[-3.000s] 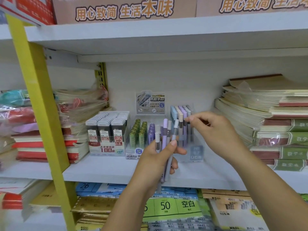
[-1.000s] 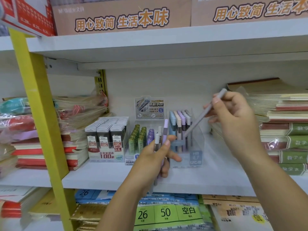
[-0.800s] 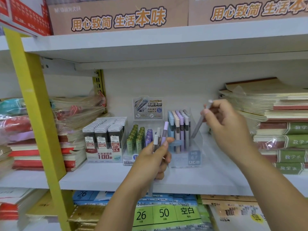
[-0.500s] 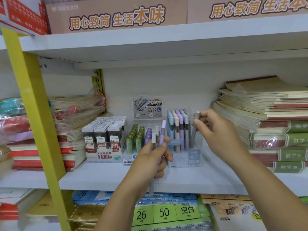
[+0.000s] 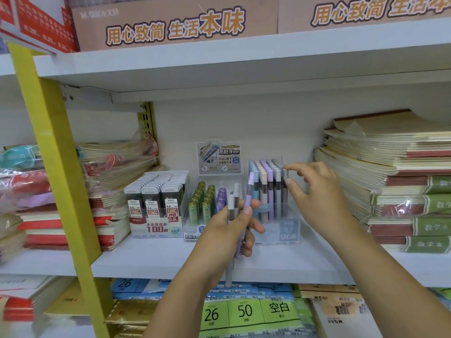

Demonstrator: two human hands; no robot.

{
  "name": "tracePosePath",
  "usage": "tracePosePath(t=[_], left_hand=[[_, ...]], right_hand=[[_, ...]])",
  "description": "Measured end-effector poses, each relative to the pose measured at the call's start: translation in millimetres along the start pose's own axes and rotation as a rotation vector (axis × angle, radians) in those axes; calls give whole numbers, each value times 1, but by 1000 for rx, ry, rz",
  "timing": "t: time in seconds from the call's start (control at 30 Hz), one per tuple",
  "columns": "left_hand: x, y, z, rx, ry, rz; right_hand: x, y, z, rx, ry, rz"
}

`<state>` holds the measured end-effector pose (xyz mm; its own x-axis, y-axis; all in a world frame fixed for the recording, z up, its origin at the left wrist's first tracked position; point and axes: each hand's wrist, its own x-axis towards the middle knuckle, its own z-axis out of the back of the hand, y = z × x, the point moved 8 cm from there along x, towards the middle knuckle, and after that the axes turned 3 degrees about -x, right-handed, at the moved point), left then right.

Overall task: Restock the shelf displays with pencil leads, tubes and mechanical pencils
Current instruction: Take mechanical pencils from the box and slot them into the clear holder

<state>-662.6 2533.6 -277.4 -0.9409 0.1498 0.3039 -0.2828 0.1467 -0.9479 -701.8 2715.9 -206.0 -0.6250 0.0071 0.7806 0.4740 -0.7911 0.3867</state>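
**Pencils at the shelf**

Before a white shop shelf (image 5: 158, 259), the left hand (image 5: 227, 230) gripped lilac and white mechanical pencils (image 5: 249, 191). On the right hand (image 5: 314, 193), thumb and forefinger stood slightly apart beside a grey pencil (image 5: 284, 193) in the clear plastic display box (image 5: 289, 228).

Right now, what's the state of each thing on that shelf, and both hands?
left hand, grips pencil bunch, held upright
right hand, fingertips at grey pencil's cap; pinch unclear
grey pencil, upright in pencil box, front row, right end
pencil box, rows filled, pencils upright
tube box, green and purple tubes upright; right side hidden by the bunch
lead box, packed
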Motion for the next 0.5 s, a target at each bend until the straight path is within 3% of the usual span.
tracePosePath(t=[0.23,0.4,0.5], left_hand=[[-3,-5,-6,-22,68,-9],[-4,-8,-12,4,90,-23],[-4,-9,-20,20,119,-36]], right_hand=[[-3,2,3,63,59,-49],[-6,34,37,194,-95,55],[-13,55,30,489,89,33]])
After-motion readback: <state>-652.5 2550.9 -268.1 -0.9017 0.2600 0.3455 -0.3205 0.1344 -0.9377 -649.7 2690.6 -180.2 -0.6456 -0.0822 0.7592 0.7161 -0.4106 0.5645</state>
